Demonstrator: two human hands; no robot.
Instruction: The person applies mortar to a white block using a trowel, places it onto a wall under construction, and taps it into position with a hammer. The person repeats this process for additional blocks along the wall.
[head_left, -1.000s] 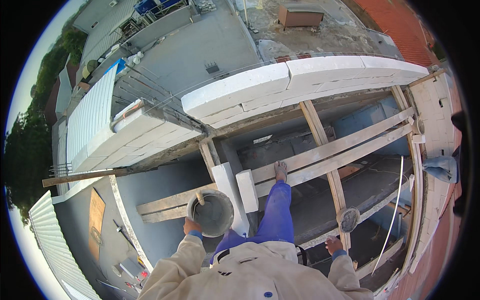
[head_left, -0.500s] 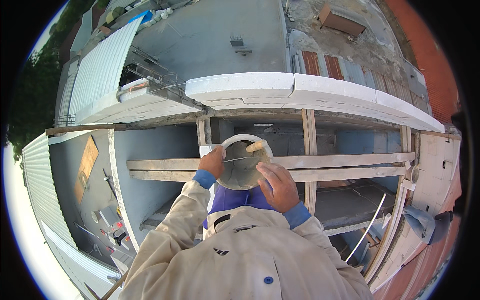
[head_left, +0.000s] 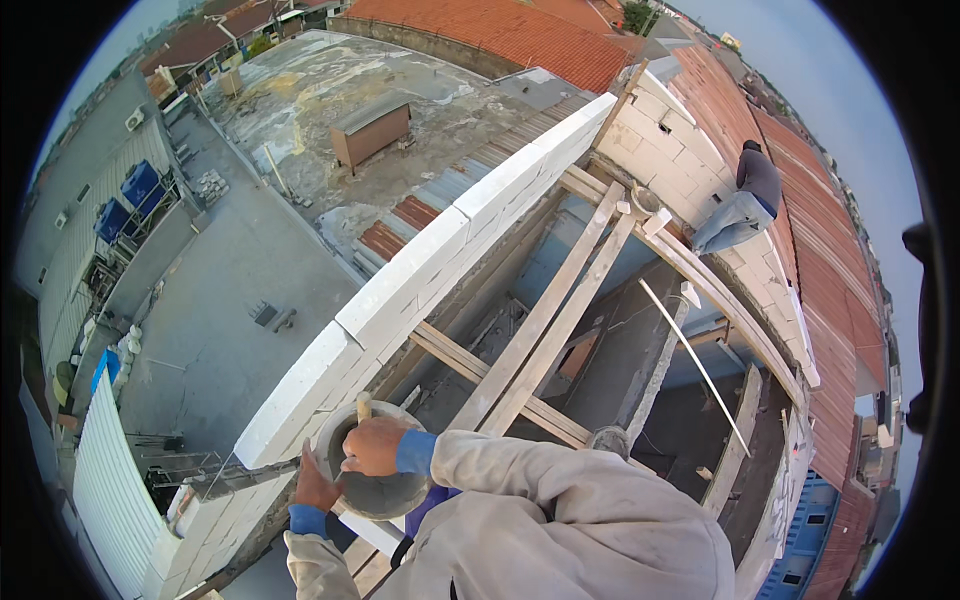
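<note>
- The bucket (head_left: 338, 425) of grey mortar (head_left: 385, 497) sits before the person, just beside the white block wall (head_left: 400, 295).
- Left hand (head_left: 316, 485): fingers extended along the bucket's near-left rim; grip cannot be told.
- Right hand (head_left: 374, 447): fingers curled over the bucket, their hold hidden.
- A wooden handle (head_left: 363, 404) projects past the far rim.
</note>
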